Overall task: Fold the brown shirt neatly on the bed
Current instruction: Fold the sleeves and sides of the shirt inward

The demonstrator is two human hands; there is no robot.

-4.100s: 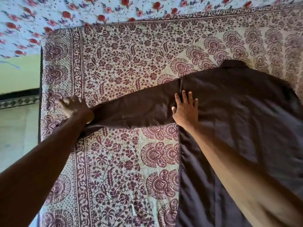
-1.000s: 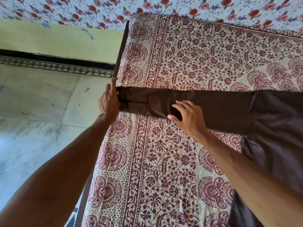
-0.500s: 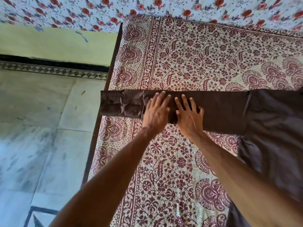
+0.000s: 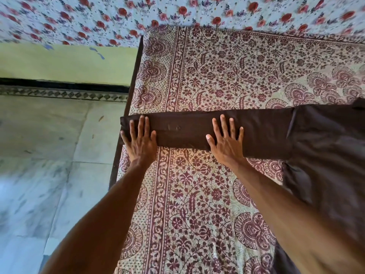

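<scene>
I am looking down at a bed (image 4: 227, 194) covered by one printed bedsheet (image 4: 217, 76) in cream and maroon florals, filling the centre and right of the frame. One brown shirt (image 4: 325, 155) lies on it: its body sits at the right edge of the frame, and one long sleeve (image 4: 187, 131) stretches flat across the middle toward the left, its cuff end reaching the bed's dark wooden edge (image 4: 118, 155). Both of my hands are in view — two bare forearms rising from the bottom of the frame. My left hand (image 4: 141, 139) lies palm-down with fingers spread on the cuff end of the sleeve, at centre left; it grips nothing, only presses flat. My right hand (image 4: 227, 141) lies the same way, fingers splayed and flat, on the sleeve nearer the shirt's body, well apart from the left hand. Along the top of the frame runs a second cloth (image 4: 177, 12) — pale with red roses. At the left I see a grey stone floor (image 4: 39, 175) and, above it, a yellow wall (image 4: 69, 62) with one dark patterned border strip.
</scene>
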